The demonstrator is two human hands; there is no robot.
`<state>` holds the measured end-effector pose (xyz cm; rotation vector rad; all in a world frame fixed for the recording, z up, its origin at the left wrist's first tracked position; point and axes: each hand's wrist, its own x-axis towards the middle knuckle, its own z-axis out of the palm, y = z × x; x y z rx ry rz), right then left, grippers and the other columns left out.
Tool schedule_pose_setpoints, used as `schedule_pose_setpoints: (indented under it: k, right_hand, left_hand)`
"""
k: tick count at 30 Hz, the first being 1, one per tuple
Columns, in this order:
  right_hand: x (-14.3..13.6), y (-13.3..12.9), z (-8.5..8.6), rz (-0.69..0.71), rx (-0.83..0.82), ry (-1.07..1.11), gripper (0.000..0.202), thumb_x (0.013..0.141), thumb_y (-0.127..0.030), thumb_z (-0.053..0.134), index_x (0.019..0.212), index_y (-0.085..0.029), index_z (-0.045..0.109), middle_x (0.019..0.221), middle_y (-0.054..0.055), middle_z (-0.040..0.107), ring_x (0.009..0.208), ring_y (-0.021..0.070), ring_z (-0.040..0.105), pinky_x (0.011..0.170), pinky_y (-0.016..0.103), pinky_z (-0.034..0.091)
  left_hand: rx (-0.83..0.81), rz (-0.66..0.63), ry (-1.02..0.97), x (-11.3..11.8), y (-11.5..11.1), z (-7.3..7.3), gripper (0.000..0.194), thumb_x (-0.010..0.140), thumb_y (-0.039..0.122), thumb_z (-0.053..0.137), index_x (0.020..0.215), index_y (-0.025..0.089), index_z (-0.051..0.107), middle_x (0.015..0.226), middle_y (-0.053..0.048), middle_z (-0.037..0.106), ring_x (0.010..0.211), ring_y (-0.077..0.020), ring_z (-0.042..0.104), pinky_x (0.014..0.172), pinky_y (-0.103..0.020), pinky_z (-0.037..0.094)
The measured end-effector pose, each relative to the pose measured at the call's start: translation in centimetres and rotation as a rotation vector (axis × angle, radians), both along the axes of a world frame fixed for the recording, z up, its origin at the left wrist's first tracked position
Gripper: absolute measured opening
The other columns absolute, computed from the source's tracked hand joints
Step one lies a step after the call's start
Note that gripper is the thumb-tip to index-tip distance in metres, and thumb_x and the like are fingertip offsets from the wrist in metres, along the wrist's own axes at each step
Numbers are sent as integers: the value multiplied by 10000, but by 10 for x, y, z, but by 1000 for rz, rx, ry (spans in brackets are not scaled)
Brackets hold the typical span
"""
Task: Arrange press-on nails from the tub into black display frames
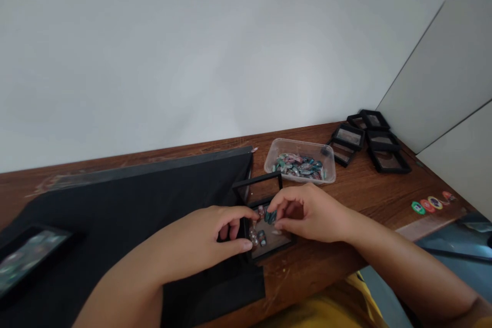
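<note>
Glossy pieces [262, 237] inside open black case [272, 248]

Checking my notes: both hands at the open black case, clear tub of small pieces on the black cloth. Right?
The clear tub isn't on the black cloth; the head view shows it on the wooden tabletop, right of the cloth. Left hand and right hand are at the open black case, as you say.

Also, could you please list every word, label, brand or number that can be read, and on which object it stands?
No text can be read.
Round coloured stickers, wooden table, right side: marks too small and blurred to read.
Open black case: no lettering visible.
Clear plastic tub: no lettering visible.
</note>
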<state>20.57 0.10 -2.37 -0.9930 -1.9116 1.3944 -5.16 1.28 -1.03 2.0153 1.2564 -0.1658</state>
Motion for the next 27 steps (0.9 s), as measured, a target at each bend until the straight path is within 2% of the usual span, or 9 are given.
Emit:
schedule_pose_setpoints:
  k: [3,8,13,16,18,21,27]
  right_hand:
    - [-1,0,0,-2,-76,-9,201,803,-99,733,967,-206,687,807,-19,717,708,112,658,622,212,509]
    - [0,1,0,-10,-92,-5,208,793,-102,743,961,-205,676,805,-23,700,686,101,638,593,200,496]
    - [0,2,-1,-14,-183,144,208,786,-164,786,942,-203,654,807,-34,692,668,87,645,623,209,531]
    - [0,2,-1,-15,-265,261,298,740,-231,867,924,-196,636,800,-44,687,647,72,647,621,198,537]
    - [-1,3,0,-15,-306,324,373,693,-244,918,915,-191,623,794,-49,693,645,61,652,621,180,537]
    - [-1,5,1,-1,-375,403,435,650,-218,952,920,-189,612,787,-54,717,647,51,673,627,155,538]
    - [1,7,2,27,-485,474,412,679,-202,940,923,-191,608,778,-58,750,652,56,719,647,153,568]
  left_hand:
    - [1,-3,0,0,0,0,541,844,585,609,1309,333,718,872,-12,727,754,-201,652,692,-301,474]
    - [13,0,12,0,-1,0,541,840,584,617,1307,331,716,875,-14,726,760,-205,654,694,-306,475]
    - [31,-9,-28,2,-3,7,382,845,568,627,1092,318,778,772,9,692,686,-176,620,627,-281,429]
    - [54,-9,-95,8,-6,11,328,865,564,614,962,283,753,702,29,641,628,-151,567,603,-274,403]
    - [80,8,-174,15,-8,11,310,871,552,619,943,268,720,697,38,631,614,-140,552,610,-271,406]
    - [112,47,-287,25,-11,10,268,845,512,676,951,266,693,749,42,667,679,-143,604,676,-268,448]
    - [147,95,-434,35,-15,11,260,884,514,675,908,260,727,763,26,723,714,-160,653,685,-263,492]
